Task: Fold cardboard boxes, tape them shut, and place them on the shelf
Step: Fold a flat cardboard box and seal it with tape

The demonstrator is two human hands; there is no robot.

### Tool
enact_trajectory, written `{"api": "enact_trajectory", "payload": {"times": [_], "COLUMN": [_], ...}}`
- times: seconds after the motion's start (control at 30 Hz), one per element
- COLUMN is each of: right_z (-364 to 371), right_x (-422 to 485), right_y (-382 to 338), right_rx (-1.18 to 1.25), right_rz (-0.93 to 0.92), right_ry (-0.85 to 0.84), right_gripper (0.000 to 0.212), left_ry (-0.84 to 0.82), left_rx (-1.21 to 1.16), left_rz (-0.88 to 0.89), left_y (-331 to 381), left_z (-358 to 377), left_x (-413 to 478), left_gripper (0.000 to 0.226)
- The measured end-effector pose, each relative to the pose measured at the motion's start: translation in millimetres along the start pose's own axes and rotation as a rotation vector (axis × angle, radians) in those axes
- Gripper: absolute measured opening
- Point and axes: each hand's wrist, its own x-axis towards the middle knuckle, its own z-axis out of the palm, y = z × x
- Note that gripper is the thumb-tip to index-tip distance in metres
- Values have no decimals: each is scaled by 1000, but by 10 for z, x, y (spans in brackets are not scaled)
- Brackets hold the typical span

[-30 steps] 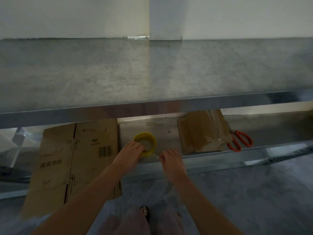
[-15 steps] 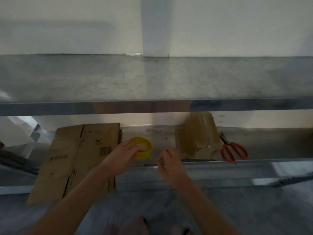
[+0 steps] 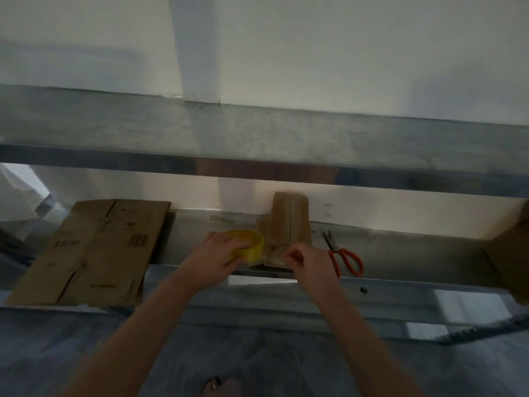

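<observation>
Left hand (image 3: pixel 219 253): fingers curled over the yellow tape roll (image 3: pixel 252 242), gripping it from the near side.
Tape roll: on the lower shelf (image 3: pixel 400 285), close to its front edge, just beside the folded box (image 3: pixel 289 222).
Right hand (image 3: pixel 310 263): thumb and forefinger pinched together at the box's near edge; whether they nip anything is lost in blur.
Folded box: small, brown, on the lower shelf between roll and scissors (image 3: pixel 345 260).
Scissors: orange-handled, flat on the shelf, just right of the right hand.
Flat cardboard (image 3: pixel 94 250): a stack at the shelf's left end, overhanging the front edge.
Upper shelf (image 3: pixel 257 133): grey metal, above everything.
</observation>
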Motion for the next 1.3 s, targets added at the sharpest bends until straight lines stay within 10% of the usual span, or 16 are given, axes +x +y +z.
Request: {"api": "enact_trajectory", "payload": {"times": [1.3], "right_z": [-532], "right_x": [277], "right_y": [559], "right_rx": [299], "right_rz": [363], "right_ry": [-17], "right_gripper": [29], "left_ry": [-173], "left_rx": [-198], "left_rz": [-82], "left_y": [-58], "left_z": [-10], "left_x": [594], "left_gripper": [28]}}
